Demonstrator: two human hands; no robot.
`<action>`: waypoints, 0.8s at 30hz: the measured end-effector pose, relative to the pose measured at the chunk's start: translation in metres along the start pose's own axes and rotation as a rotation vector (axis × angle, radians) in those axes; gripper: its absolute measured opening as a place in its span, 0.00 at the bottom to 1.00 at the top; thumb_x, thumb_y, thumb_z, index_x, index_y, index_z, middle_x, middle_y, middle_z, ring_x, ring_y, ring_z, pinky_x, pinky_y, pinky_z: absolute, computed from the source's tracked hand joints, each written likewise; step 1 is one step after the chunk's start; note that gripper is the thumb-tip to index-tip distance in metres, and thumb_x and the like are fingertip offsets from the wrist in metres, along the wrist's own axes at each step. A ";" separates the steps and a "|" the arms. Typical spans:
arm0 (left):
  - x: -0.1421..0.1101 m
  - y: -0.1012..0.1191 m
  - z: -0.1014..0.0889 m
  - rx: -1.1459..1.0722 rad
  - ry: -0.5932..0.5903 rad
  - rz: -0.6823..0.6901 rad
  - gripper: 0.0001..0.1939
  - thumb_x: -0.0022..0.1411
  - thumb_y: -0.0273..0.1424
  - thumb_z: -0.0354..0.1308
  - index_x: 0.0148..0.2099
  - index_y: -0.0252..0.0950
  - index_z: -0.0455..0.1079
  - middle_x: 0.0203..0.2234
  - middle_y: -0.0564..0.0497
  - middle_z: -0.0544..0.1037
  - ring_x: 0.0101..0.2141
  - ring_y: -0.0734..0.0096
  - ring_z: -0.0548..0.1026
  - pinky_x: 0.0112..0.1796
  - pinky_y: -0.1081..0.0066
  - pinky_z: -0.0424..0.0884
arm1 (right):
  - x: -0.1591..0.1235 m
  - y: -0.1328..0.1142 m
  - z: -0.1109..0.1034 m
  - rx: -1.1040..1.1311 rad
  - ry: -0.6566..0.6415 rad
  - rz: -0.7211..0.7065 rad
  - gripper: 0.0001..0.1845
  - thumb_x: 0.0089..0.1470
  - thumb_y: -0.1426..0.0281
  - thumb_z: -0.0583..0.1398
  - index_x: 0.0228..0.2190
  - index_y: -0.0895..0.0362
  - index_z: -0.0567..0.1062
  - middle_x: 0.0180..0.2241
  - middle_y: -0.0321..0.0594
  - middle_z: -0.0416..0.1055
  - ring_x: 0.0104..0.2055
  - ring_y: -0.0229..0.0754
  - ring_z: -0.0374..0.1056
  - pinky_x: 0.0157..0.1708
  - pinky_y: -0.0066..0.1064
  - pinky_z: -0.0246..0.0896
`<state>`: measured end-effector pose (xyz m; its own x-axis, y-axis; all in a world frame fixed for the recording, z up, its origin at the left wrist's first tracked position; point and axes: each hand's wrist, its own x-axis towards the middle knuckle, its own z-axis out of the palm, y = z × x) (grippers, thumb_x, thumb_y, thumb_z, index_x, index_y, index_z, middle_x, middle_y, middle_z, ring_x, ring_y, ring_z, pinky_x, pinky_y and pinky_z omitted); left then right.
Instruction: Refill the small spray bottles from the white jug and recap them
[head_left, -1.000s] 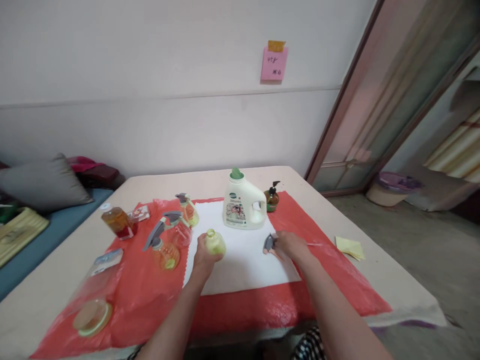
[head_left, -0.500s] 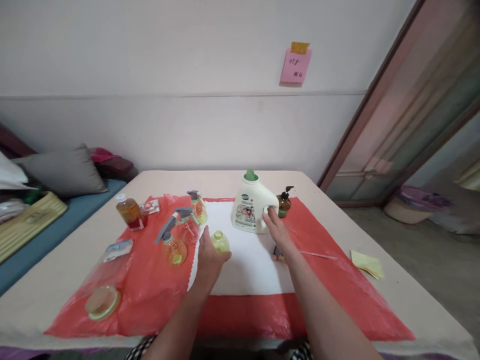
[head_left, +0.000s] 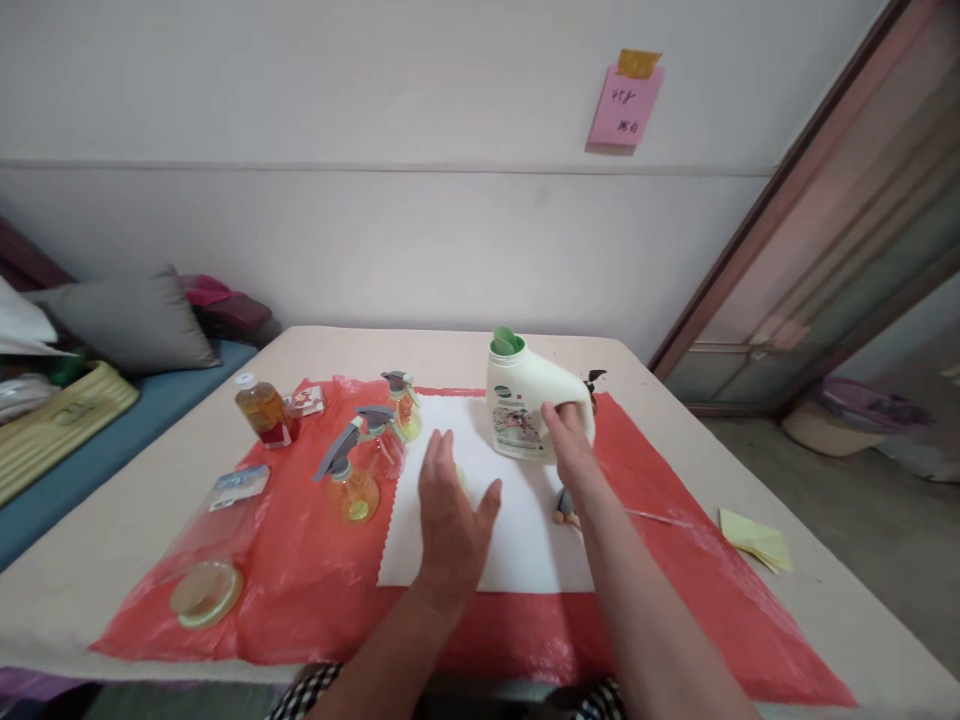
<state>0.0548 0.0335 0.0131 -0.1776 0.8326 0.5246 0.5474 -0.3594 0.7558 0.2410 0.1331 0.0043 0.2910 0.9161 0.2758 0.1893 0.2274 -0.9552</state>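
Note:
My right hand (head_left: 571,445) is wrapped around the handle of a cream laundry detergent jug (head_left: 517,400). The jug's neck is uncapped, with a green spout inside, and it stands nearly upright above the white sheet (head_left: 517,560). Whether its base touches the sheet I cannot tell. My left hand (head_left: 454,510) is open, fingers raised and thumb apart. Behind it, a small yellow-green bottle (head_left: 461,482) is almost wholly hidden. A small grey and tan object (head_left: 565,507) lies beside my right forearm, partly covered by it.
Three spray bottles, one orange (head_left: 354,492), stand left on red plastic (head_left: 315,580). Beyond them is an amber bottle (head_left: 262,410). A round lidded dish (head_left: 206,595) sits front left. A dark pump bottle (head_left: 595,382) is mostly hidden behind the jug; yellow paper (head_left: 754,540) lies right.
My right hand has gone from touching the jug's handle to gripping it, and the jug is shifted and turned slightly. My left hand has let go of the small bottle and now covers it from view.

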 end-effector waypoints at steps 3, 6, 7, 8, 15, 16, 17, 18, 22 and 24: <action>-0.003 0.021 0.008 -0.242 -0.152 -0.127 0.39 0.61 0.41 0.60 0.68 0.37 0.47 0.65 0.34 0.58 0.65 0.50 0.57 0.63 0.48 0.55 | -0.009 -0.031 -0.019 -0.086 0.026 0.016 0.39 0.50 0.47 0.61 0.58 0.52 0.64 0.56 0.47 0.70 0.59 0.53 0.64 0.59 0.47 0.57; 0.002 0.037 0.020 -0.504 -0.305 -0.502 0.44 0.56 0.42 0.64 0.68 0.35 0.47 0.65 0.31 0.57 0.63 0.45 0.61 0.60 0.48 0.60 | -0.021 -0.063 -0.035 -0.271 0.048 -0.015 0.40 0.44 0.47 0.66 0.53 0.55 0.68 0.51 0.49 0.73 0.53 0.55 0.68 0.55 0.50 0.59; 0.005 0.042 0.023 -0.586 -0.323 -0.593 0.46 0.55 0.42 0.65 0.68 0.35 0.48 0.65 0.31 0.56 0.62 0.45 0.62 0.59 0.49 0.61 | -0.025 -0.073 -0.040 -0.335 0.055 -0.037 0.40 0.42 0.47 0.66 0.52 0.56 0.69 0.49 0.49 0.74 0.51 0.56 0.68 0.54 0.51 0.60; 0.007 0.047 0.025 -0.674 -0.324 -0.641 0.46 0.54 0.42 0.67 0.67 0.36 0.48 0.65 0.31 0.57 0.62 0.45 0.63 0.58 0.50 0.62 | -0.030 -0.081 -0.044 -0.406 0.066 -0.056 0.40 0.40 0.45 0.66 0.50 0.57 0.70 0.48 0.50 0.74 0.51 0.58 0.68 0.53 0.52 0.60; 0.004 0.073 0.037 -1.067 -0.224 -0.614 0.33 0.51 0.39 0.70 0.55 0.38 0.60 0.49 0.41 0.76 0.49 0.57 0.76 0.51 0.59 0.71 | -0.053 -0.105 -0.071 -0.724 -0.140 -0.129 0.39 0.43 0.40 0.61 0.46 0.58 0.73 0.43 0.51 0.74 0.47 0.59 0.69 0.46 0.48 0.64; 0.002 0.072 0.040 -1.039 -0.199 -0.643 0.32 0.51 0.39 0.70 0.54 0.38 0.61 0.47 0.41 0.77 0.48 0.57 0.76 0.50 0.59 0.71 | -0.054 -0.103 -0.075 -0.756 -0.176 -0.141 0.39 0.44 0.39 0.60 0.46 0.58 0.73 0.43 0.50 0.75 0.47 0.59 0.70 0.45 0.48 0.65; 0.001 0.070 0.042 -1.012 -0.178 -0.667 0.31 0.51 0.40 0.70 0.53 0.38 0.62 0.46 0.42 0.77 0.48 0.57 0.76 0.50 0.59 0.71 | -0.055 -0.100 -0.078 -0.790 -0.202 -0.166 0.40 0.45 0.38 0.59 0.47 0.57 0.73 0.43 0.51 0.75 0.47 0.60 0.70 0.46 0.49 0.65; 0.000 0.069 0.044 -0.994 -0.164 -0.683 0.31 0.51 0.40 0.70 0.53 0.38 0.63 0.45 0.42 0.78 0.48 0.57 0.76 0.51 0.60 0.70 | -0.055 -0.095 -0.081 -0.822 -0.220 -0.201 0.42 0.46 0.37 0.58 0.49 0.58 0.72 0.44 0.51 0.75 0.47 0.61 0.70 0.46 0.50 0.65; -0.001 0.072 0.045 -1.052 -0.167 -0.708 0.32 0.51 0.42 0.70 0.55 0.40 0.64 0.49 0.43 0.77 0.50 0.57 0.76 0.52 0.61 0.70 | -0.054 -0.074 -0.089 -0.909 -0.274 -0.362 0.52 0.48 0.33 0.52 0.60 0.59 0.64 0.52 0.57 0.73 0.51 0.63 0.71 0.48 0.52 0.66; -0.001 0.077 0.043 -1.110 -0.174 -0.702 0.33 0.51 0.43 0.70 0.57 0.41 0.64 0.52 0.43 0.76 0.52 0.57 0.74 0.53 0.61 0.69 | -0.055 -0.068 -0.091 -0.945 -0.283 -0.407 0.54 0.50 0.33 0.50 0.63 0.59 0.59 0.54 0.59 0.71 0.51 0.64 0.71 0.47 0.53 0.67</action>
<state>0.1325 0.0235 0.0543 0.0055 0.9949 -0.1008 -0.5874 0.0848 0.8048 0.2976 0.0368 0.0638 -0.1637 0.8998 0.4044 0.9089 0.2970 -0.2928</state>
